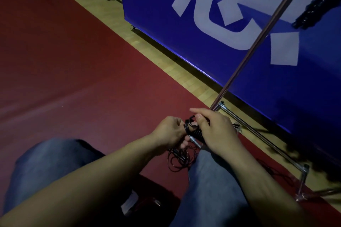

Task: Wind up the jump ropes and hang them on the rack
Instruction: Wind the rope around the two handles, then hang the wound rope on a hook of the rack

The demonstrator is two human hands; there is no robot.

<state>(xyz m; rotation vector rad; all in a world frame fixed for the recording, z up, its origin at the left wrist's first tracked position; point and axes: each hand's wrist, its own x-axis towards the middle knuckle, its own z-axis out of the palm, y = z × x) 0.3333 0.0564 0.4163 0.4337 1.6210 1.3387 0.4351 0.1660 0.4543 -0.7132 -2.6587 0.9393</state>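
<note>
The blue banner (pixel 212 57) ahead of me carries 1 large white Chinese character, cut off at the top edge so I cannot read it whole; its lower strokes look like the heart radical. No brand name or other writing shows anywhere.

The rope (pixel 191 131) is thin, black and glossy. Part of it is wound in tight turns into a small dark bundle between my 2 hands, just above my knees. The rest hangs down from the bundle as loose tangled loops (pixel 181 160) lying on the red floor (pixel 73 79) between my legs. A short silvery handle end (pixel 195 141) sticks out under the bundle.

My left hand (pixel 170 131) is curled around the bundle, its fingers (pixel 184 143) closed on the coils from below. My right hand (pixel 215 131) comes in from the other side, thumb and forefinger pinching a small loop of rope at the top of the bundle, the remaining fingers folded against the coils.

I am sitting, in blue jeans (pixel 212 180), forearms bare. Just beyond my right hand stands the rack (pixel 262 136): a metal base bar along the floor edge and a thin pole rising slantwise across the banner. More dark rope hangs at the upper right, too blurred to describe. A strip of pale wood floor (pixel 166 64) runs between the red mat and the banner.
</note>
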